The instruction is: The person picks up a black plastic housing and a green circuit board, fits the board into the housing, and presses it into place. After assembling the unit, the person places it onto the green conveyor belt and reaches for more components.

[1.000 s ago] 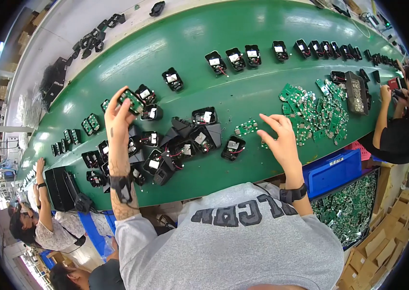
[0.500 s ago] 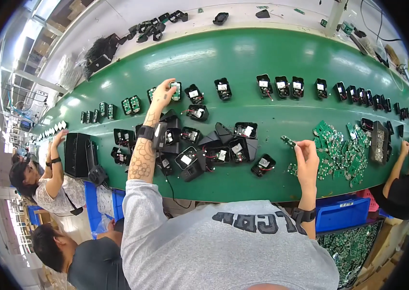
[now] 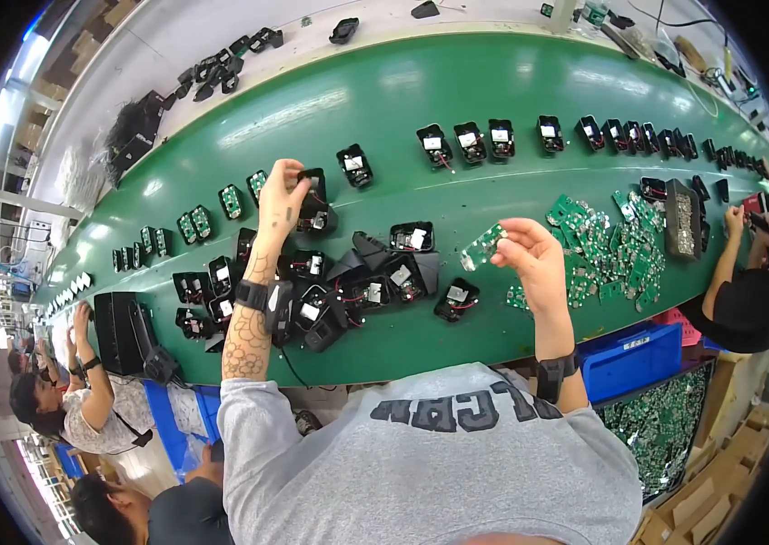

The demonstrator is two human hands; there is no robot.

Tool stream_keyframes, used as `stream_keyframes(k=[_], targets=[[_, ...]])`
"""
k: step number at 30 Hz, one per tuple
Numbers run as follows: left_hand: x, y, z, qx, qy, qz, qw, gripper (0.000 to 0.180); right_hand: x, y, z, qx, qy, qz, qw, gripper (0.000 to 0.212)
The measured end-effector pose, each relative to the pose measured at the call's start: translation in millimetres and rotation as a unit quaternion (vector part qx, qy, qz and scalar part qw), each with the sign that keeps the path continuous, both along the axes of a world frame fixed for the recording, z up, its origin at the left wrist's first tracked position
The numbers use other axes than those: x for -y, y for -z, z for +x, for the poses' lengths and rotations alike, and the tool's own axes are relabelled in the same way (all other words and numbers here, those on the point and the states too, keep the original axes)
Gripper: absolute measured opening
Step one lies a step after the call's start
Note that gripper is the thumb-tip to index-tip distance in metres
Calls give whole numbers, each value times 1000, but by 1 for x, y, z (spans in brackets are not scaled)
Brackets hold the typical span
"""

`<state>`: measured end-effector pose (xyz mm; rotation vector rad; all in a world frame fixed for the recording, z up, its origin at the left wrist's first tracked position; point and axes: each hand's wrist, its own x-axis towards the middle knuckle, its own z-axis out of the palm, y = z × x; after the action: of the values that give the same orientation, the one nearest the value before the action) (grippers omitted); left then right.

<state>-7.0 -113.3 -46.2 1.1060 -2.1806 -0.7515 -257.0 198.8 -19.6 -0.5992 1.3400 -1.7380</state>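
Note:
My left hand (image 3: 282, 195) grips the near-left edge of an open black plastic housing (image 3: 313, 184) in the back row, and the fingers partly cover it. Pinched between the thumb and fingers of my right hand (image 3: 534, 262) is a green circuit board (image 3: 483, 247), raised above the table and tilted. Just left of my left hand stands a housing with a green board (image 3: 258, 184) in it. To its right, another black housing (image 3: 354, 166) shows a white part and wires inside. Below my right hand lies a single open housing (image 3: 456, 300).
A heap of loose circuit boards (image 3: 604, 245) spreads right of my right hand, beside a long bin of small metal parts (image 3: 684, 221). Black housings and covers (image 3: 371, 291) crowd the table before me. Co-workers sit at both sides; a blue crate (image 3: 631, 356) stands below the edge.
The view has shifted right. My left hand has gone from the housing with a green board to the neighbouring one on its right. My right hand has turned and brought its board nearer.

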Motion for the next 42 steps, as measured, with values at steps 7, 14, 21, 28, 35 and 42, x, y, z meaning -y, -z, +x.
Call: stream_keyframes(k=[7, 14, 21, 28, 35, 42], targets=[[-143, -75, -47, -293, 103, 477, 822, 39, -4, -7, 8, -40, 34, -52, 997, 17], [-185, -72, -55, -269, 155, 554, 773, 44, 4, -23, 17, -29, -38, -58, 997, 16], [-187, -73, -59, -255, 150, 533, 793, 44, 6, -24, 20, -35, -71, -55, 995, 15], [-191, -70, -60, -259, 154, 529, 793, 45, 8, -26, 23, -48, -79, -40, 995, 18], [-199, -78, -63, -224, 201, 541, 785, 49, 10, -27, 24, -244, -48, -50, 967, 22], [-209, -60, -67, -261, 168, 552, 774, 56, 9, -24, 20, -539, -32, -119, 833, 30]])
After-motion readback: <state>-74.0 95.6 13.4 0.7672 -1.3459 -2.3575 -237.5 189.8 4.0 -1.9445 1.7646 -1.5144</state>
